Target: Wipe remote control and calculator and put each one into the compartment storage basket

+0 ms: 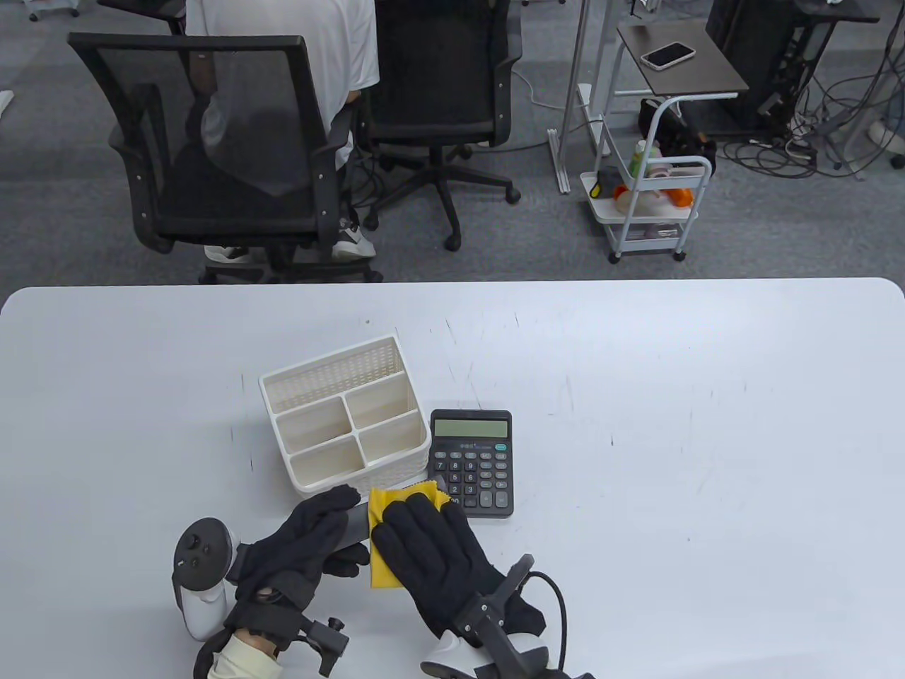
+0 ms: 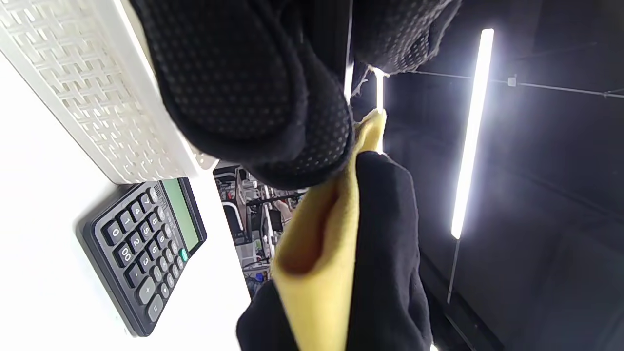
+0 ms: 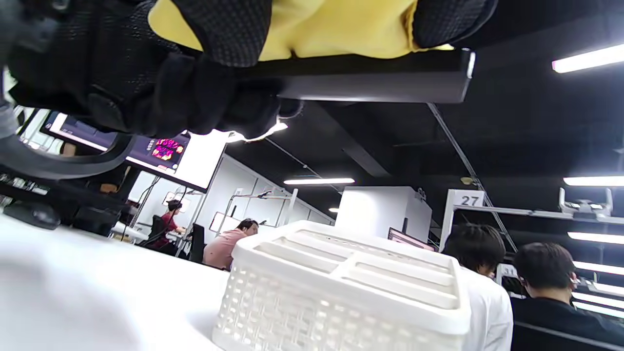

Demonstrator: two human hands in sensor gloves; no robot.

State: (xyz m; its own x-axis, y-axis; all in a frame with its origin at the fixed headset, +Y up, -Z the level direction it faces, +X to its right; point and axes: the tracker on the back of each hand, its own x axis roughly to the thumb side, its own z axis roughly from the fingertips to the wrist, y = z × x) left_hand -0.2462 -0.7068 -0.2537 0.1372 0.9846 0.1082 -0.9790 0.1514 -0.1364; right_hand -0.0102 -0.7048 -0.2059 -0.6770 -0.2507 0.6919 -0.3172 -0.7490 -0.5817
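My left hand [image 1: 322, 530] grips a dark grey remote control [image 1: 357, 525] just above the table in front of the basket. My right hand [image 1: 424, 548] lies over the remote's right part, holding a yellow cloth [image 1: 385, 569] wrapped against it. In the right wrist view the cloth [image 3: 331, 29] sits on top of the remote [image 3: 370, 78], with gloved fingers curled over it. The black calculator [image 1: 472, 463] lies flat on the table, touching the right side of the white compartment basket [image 1: 331, 358]; its compartments hold nothing. The left wrist view shows the calculator [image 2: 146, 248], the basket wall [image 2: 97, 107] and the cloth [image 2: 317, 273].
White table [image 1: 672, 438] stretches wide to the right and left of the hands. Beyond its far edge stand two black office chairs [image 1: 233, 141], a seated person and a white trolley [image 1: 650, 205].
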